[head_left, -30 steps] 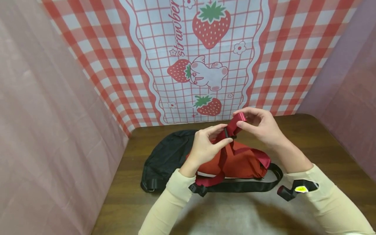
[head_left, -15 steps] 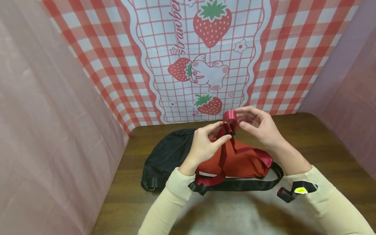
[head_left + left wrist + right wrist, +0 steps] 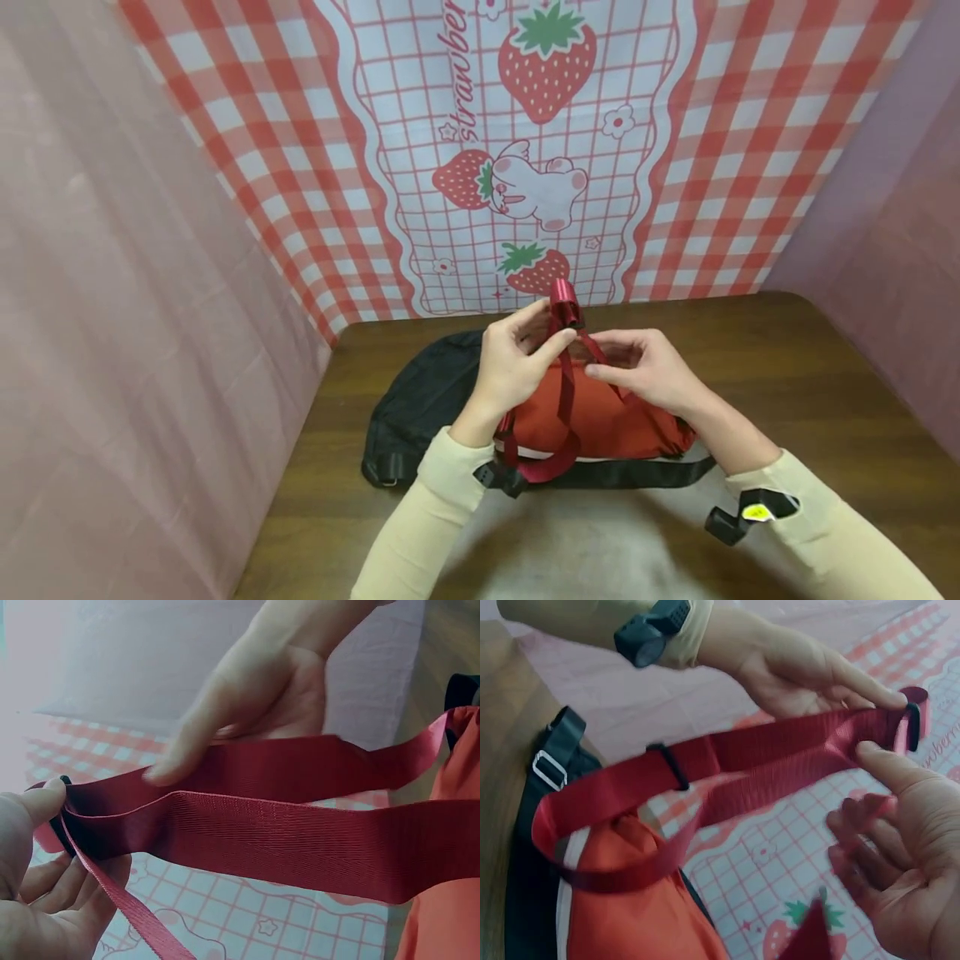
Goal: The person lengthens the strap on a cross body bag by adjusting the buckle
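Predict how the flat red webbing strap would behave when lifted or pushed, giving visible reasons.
The flat red webbing strap is probably floppy, since it bends and curves freely. It may be slightly slippery, given its sheen. Being thin, it is likely light.

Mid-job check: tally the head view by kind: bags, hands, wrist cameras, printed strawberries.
Bags: 2 (black bag, orange bag)
Hands: 2 (left hand, right hand)
Wrist cameras: 2 (left camera, right camera)
Printed strawberries: 3 (upper strawberry, middle strawberry, lower strawberry)
Total: 9
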{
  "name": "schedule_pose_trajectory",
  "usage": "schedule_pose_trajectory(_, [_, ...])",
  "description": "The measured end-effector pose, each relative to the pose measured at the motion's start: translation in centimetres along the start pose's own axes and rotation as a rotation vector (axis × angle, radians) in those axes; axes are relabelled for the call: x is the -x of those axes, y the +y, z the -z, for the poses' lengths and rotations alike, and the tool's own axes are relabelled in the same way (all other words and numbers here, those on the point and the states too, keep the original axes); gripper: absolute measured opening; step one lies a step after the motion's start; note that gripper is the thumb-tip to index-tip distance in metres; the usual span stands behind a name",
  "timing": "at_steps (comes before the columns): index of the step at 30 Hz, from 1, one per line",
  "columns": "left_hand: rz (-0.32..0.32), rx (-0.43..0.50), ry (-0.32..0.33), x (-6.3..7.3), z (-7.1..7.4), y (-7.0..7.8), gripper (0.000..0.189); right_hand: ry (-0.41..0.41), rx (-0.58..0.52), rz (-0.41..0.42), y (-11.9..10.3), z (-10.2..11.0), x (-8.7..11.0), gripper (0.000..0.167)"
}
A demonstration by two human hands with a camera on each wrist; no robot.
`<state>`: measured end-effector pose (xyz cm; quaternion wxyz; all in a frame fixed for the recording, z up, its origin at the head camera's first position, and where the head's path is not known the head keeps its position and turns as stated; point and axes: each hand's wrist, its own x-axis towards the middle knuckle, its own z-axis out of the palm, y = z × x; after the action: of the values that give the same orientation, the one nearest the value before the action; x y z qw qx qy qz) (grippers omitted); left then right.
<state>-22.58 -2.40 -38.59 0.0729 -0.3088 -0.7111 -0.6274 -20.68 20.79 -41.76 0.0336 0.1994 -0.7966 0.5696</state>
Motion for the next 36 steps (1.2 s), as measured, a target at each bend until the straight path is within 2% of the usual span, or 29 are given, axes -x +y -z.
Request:
schedule_pose_trajectory(3, [0.010, 0.007, -0.002, 0.2, 0.0, 0.1, 0.053, 0.002, -0.020, 0.019, 0.1, 0.4, 0.3, 0.041])
schedule_pose_trajectory(7, [0.003, 0.006, -0.020, 0.2, -0.1, 0.1, 0.054, 0.046, -0.049, 0.054, 0.2, 0.7, 0.3, 0.040])
schedule_pose_trajectory(14, [0.009, -0.001, 0.016, 0.0, 0.2, 0.2, 0.052, 0.005, -0.024, 0.012, 1.5, 1.3, 0.9, 0.040])
schedule_pose_trajectory(17, [0.015, -0.005, -0.006, -0.1, 0.2, 0.3, 0.051, -0.008, -0.039, 0.041, 1.7, 1.3, 0.8, 0.040])
schedule_pose_trajectory(22, [0.016, -0.011, -0.062, -0.2, 0.0, 0.3, 0.050, -0.007, -0.069, 0.127, 0.7, 0.6, -0.3, 0.037])
schedule_pose_trajectory(26, [-0.008, -0.027, -0.083, -0.2, 0.0, 0.4, 0.049, 0.004, -0.032, 0.151, 0.3, 0.3, -0.7, 0.036])
schedule_pose_trajectory(32, [-0.040, -0.069, -0.052, -0.2, 0.4, 0.3, 0.045, -0.034, 0.168, 0.110, 0.5, 1.4, -0.3, 0.038])
schedule_pose_trajectory(34, [-0.032, -0.081, -0.062, -0.2, 0.4, 0.2, 0.045, -0.043, 0.181, 0.127, 0.3, 1.8, -0.3, 0.040])
schedule_pose_trajectory(36, [-0.024, -0.088, -0.081, -0.1, 0.3, 0.1, 0.046, -0.015, 0.149, 0.161, -0.2, 2.2, -0.5, 0.041])
